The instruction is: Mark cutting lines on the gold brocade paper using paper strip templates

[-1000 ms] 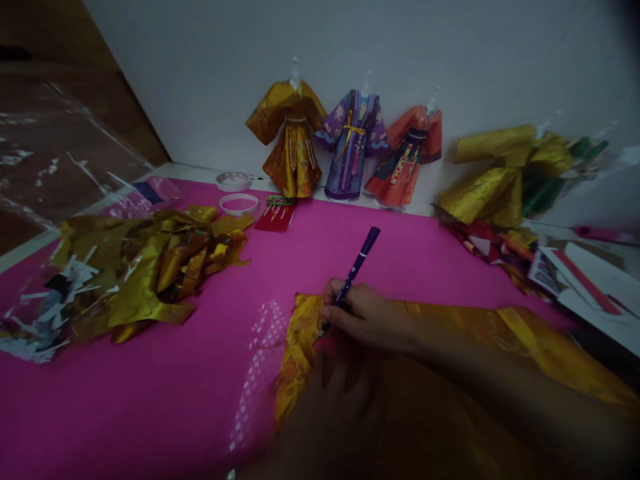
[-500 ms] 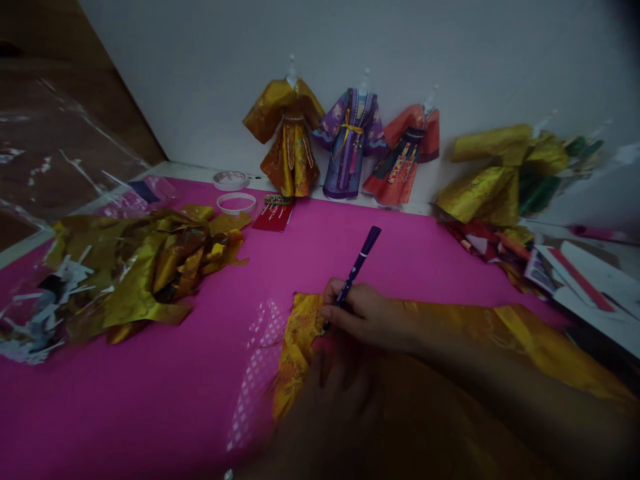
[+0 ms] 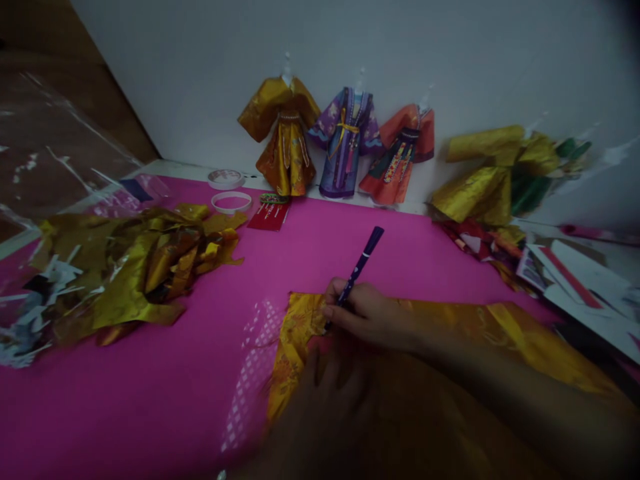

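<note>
My right hand (image 3: 367, 312) grips a dark purple pen (image 3: 361, 263) with a pale ring round it. The pen leans to the right, its tip low at the gold patterned fabric (image 3: 293, 353). Just below the tip, my left hand (image 3: 333, 390) lies in deep shadow with its fingers stretched out over the fabric. A small reddish-pink piece (image 3: 319, 343) shows at its fingertips; most of that piece is hidden. The gold fabric spreads under both arms to the right.
Gold scraps (image 3: 140, 273) lie on the pink table cover (image 3: 200, 387) at left, beside two tape rolls and a red card (image 3: 269, 216). Several doll-sized robes lean on the wall, including a purple robe (image 3: 345, 147). White papers (image 3: 590, 287) lie at right.
The view has shifted slightly, so the background sits a little further left. The pen leans slightly more to the right. Both hands stay at nearly the same spot on the fabric.
</note>
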The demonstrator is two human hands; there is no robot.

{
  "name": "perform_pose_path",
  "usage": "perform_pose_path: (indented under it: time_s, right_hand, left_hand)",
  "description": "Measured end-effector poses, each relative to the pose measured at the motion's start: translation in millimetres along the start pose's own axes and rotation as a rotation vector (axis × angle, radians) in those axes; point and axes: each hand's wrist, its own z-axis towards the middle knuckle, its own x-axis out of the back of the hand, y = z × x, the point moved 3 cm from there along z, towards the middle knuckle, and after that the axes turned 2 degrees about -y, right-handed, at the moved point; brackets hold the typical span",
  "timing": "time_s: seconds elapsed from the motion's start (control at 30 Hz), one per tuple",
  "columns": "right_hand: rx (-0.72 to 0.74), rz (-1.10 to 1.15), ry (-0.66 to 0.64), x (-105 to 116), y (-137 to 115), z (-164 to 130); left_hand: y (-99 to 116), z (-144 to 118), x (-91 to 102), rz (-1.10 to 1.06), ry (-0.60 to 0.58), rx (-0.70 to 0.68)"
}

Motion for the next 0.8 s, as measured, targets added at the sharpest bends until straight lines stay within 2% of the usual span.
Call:
perform_pose_path:
  time_s: [0.17,0.47,0.7,0.8]
  right_hand:
    - [0.003,0.006,-0.001,2,3,-3]
    - [0.026,-0.019,0.01,6,7,-9]
    - [0.014,-0.016,0.027,10,10,-16]
    - [-0.001,-0.033,0.041,12,10,-19]
  left_hand:
    - [0,-2,-0.9,0.029,0.092,0.005]
    - [0,0,-3.9,0.05,0.11,-0.017]
    - [-2,-2,-0.2,0.015,0.025,-0.05]
    - [-2,-3,-1.4,0.008,0.028,-0.054]
